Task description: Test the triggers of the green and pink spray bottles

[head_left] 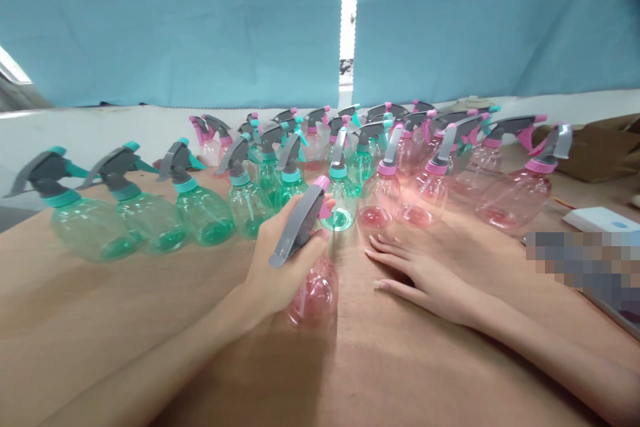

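Observation:
My left hand (280,260) is wrapped round the neck of a pink spray bottle (315,293) with a grey trigger head (299,223) and a pink nozzle; the bottle stands on the brown table (125,320) in front of me. My right hand (415,270) lies flat on the table just to the right of it, fingers stretched out and apart, holding nothing. Behind both hands stand several teal spray bottles (200,210) on the left and several pink spray bottles (515,193) on the right.
A white box (600,219) lies at the right edge, with a brown cardboard piece (600,150) behind it. A blue curtain (200,20) hangs along the back above a white ledge (100,127).

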`<state>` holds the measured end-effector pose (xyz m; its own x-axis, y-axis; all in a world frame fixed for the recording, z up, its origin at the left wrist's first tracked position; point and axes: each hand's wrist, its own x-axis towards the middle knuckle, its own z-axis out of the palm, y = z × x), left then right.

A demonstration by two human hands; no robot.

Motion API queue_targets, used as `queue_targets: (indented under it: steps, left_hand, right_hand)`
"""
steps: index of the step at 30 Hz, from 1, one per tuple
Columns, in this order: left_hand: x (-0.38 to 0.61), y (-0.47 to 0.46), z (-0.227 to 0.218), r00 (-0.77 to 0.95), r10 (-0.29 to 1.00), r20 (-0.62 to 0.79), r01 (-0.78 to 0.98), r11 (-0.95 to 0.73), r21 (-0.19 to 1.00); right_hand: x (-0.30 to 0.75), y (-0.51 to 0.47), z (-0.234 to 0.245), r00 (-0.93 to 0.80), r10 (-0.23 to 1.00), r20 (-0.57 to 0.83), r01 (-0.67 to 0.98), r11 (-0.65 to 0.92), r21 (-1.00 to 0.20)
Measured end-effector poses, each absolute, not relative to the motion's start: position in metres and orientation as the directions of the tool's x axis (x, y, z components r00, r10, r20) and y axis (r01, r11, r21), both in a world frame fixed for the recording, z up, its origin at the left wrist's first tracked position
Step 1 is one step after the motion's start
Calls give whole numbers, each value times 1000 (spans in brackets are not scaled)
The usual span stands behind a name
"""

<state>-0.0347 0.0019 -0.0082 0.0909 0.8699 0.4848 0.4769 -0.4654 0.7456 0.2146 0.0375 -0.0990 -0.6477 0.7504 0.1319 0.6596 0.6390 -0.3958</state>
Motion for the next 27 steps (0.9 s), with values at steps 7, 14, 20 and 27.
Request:
queue_targets:
  steps: [7, 14, 20, 27]
  left_hand:
    - [-34, 2, -9, 91, 879, 469, 454, -455, 766]
    - [-34, 3, -7, 110, 876, 470, 434, -468, 770]
    - [-34, 4, -9, 102, 874, 476, 431, -470, 770]
    - [-34, 3, -9, 119, 871, 477, 428, -478, 767]
  right_hand:
    - [214, 38, -98, -650, 752, 111, 667, 635, -391]
    - [215, 37, -98, -650, 749, 127, 659, 639, -398]
    - [214, 37, -98, -646, 755, 113, 671, 633, -387]
    - [215, 38, -99, -654, 749, 104, 673, 639, -371]
